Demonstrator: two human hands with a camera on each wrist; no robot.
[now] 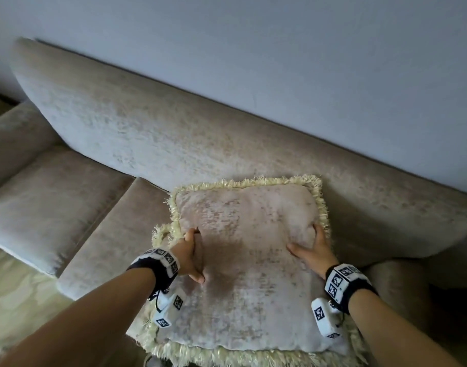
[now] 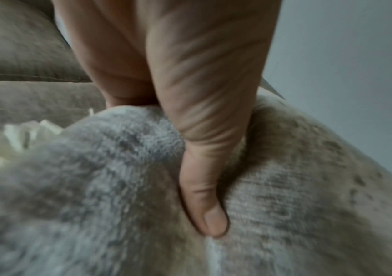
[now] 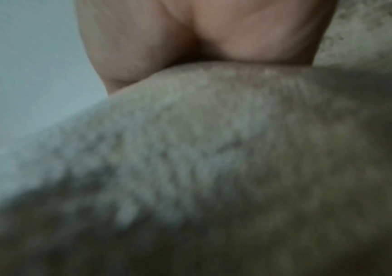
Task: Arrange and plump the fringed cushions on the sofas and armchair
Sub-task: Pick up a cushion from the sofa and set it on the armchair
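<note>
A beige velvet cushion with a cream fringe leans against the sofa backrest. My left hand grips its left side, thumb pressed into the front fabric and fingers tucked behind the edge. At the right side my right hand grips it, thumb spread on the face and fingers dug into the edge. The right wrist view is blurred, showing only palm against the cushion fabric. The fringe of a second cushion shows under and behind the first.
The sofa seat stretches away to the left with nothing on it. A padded armrest sits at the right. A plain wall rises behind the backrest. Pale patterned carpet lies lower left.
</note>
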